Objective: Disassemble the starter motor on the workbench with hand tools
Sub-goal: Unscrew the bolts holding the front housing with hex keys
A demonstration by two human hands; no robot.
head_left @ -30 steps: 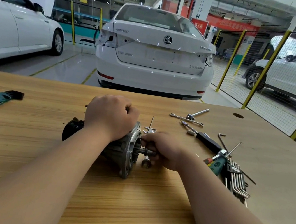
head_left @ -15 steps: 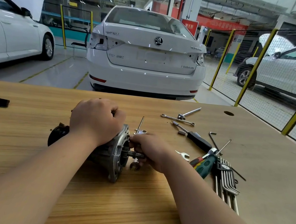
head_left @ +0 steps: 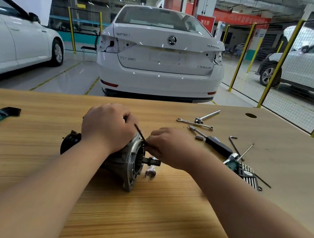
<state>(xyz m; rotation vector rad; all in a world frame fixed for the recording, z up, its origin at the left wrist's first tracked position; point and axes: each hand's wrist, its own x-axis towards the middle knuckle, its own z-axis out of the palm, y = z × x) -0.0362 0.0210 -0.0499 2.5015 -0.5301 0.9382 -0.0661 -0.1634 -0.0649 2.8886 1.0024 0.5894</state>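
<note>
The starter motor (head_left: 133,162) is lying in the middle of the workbench (head_left: 139,216). The left hand (head_left: 107,126) is curling over its top, gripping it. The right hand (head_left: 172,147) is pinching a thin dark rod (head_left: 139,133) beside the motor's metal end.

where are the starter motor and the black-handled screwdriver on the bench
Grey metal starter motor (head_left: 130,172): head view, round end flange.
Black-handled screwdriver (head_left: 218,146): head view, middle of handle.

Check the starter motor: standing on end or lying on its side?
Lying on its side. The grey metal starter motor rests on the wooden workbench with its shaft pointing sideways; the left hand grips its housing.
</note>
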